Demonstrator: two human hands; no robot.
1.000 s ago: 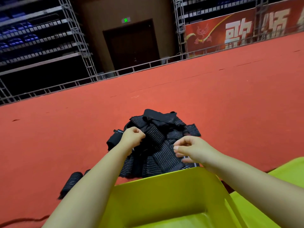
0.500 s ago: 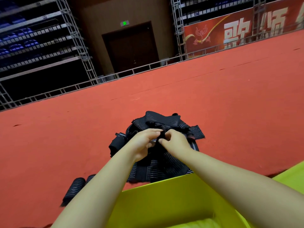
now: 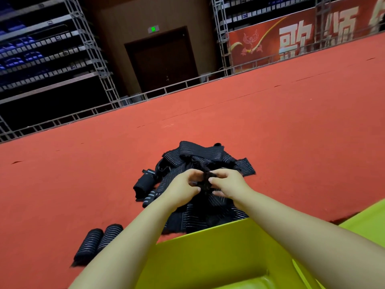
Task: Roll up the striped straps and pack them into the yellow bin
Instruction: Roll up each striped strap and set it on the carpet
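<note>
A loose pile of black straps with thin white stripes (image 3: 200, 157) lies on the red carpet beyond the yellow bin (image 3: 208, 253). My left hand (image 3: 183, 188) and my right hand (image 3: 229, 184) meet over the pile, and both pinch the dark end of one strap (image 3: 205, 181) between their fingertips. Two rolled straps (image 3: 98, 243) lie side by side on the carpet left of the bin. Another dark roll (image 3: 144, 182) sits at the pile's left edge. My forearms hide part of the bin's inside.
The red carpet (image 3: 291, 132) stretches far on all sides. A second yellow-green surface (image 3: 366, 222) shows at the right edge beside the bin. A metal rail (image 3: 145, 94), truss towers, a dark door and a red banner stand at the carpet's far edge.
My hands have come together from apart over the pile and now pinch one strap end between them. The view has tilted, so the two rolls on the left show fully.
</note>
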